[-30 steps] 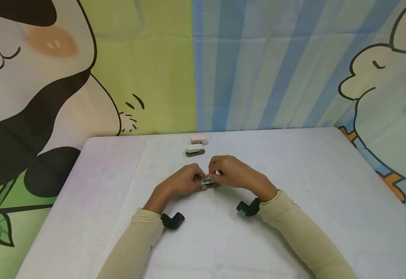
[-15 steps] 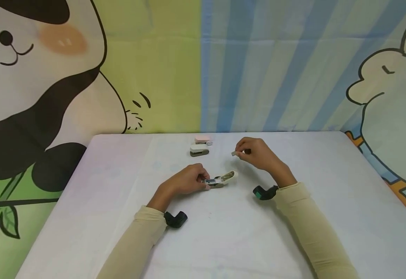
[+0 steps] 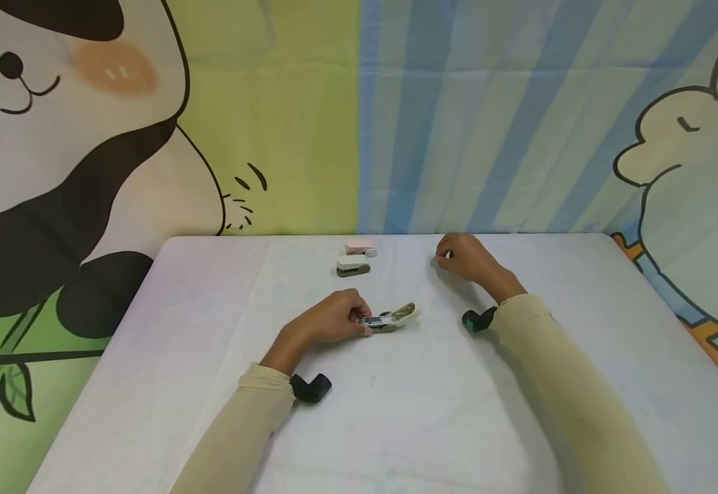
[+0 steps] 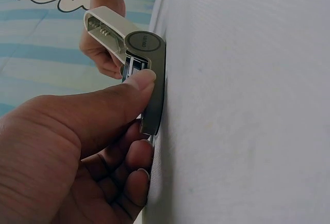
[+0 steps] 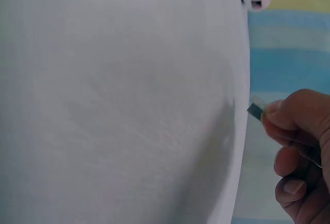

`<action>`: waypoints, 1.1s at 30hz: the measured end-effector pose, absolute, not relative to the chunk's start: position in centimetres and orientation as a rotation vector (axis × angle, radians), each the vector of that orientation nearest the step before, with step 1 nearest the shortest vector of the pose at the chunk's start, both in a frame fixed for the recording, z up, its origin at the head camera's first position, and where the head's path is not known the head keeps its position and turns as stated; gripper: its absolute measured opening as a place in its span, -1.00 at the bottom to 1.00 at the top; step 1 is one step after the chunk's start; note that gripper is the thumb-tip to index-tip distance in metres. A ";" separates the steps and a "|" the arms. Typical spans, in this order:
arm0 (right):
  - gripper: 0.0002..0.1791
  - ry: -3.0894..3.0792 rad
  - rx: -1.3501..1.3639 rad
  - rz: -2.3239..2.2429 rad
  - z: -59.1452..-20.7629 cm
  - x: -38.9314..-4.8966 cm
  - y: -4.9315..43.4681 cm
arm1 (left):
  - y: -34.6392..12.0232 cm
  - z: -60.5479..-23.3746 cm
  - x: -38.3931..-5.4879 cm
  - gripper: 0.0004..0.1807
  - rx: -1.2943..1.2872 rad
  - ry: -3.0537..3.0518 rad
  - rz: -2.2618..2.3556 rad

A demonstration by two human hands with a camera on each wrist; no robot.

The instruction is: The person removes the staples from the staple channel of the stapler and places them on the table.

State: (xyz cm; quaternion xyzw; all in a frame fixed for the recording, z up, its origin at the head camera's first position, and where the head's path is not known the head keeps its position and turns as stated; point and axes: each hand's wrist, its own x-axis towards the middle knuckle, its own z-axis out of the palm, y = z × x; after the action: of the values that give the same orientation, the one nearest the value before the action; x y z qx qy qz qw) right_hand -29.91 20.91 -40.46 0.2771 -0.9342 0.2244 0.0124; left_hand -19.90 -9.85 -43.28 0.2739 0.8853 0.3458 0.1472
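Observation:
My left hand (image 3: 331, 320) grips the front end of a small white-and-grey stapler (image 3: 403, 313) on the table. In the left wrist view, the stapler (image 4: 157, 90) has its white top swung far back, baring the metal magazine. The left thumb lies over that magazine, with the other fingers curled below. Farther right and back, my right hand (image 3: 468, 258) is apart from the stapler. It pinches a short grey strip of staples (image 5: 254, 111) between thumb and forefinger in the right wrist view; the rest of the strip is hidden by the fingertips.
Behind the left hand stand a white-and-grey stapler (image 3: 353, 265) and a pink stapler (image 3: 359, 247), near the back edge of the white-covered table (image 3: 371, 425). A printed cartoon curtain (image 3: 297, 116) hangs just past that edge.
The right hand has moved away from the stapler, back and to the right, carrying the strip of staples. The stapler's raised top has come into sight. The left hand keeps its grip.

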 end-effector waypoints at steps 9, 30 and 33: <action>-0.86 -2.957 0.685 0.828 -41.0 -32.2 21.4 | -9.9 -43.4 -19.8 -0.78 0.793 2.533 1.025; -0.85 -3.121 0.635 0.684 -41.5 -32.8 22.0 | -10.1 -43.5 -19.8 -0.76 0.788 2.551 1.005; -0.83 -3.128 0.647 0.659 -41.3 -32.7 22.0 | -10.0 -43.4 -19.8 -0.76 0.784 2.557 0.998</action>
State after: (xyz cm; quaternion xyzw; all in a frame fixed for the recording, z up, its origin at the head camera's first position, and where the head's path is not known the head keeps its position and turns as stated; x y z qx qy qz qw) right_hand -32.70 22.04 -41.35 0.1980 -0.9574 0.2017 -0.0599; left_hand -19.80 -10.01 -43.39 0.2720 0.8865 0.3459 0.1432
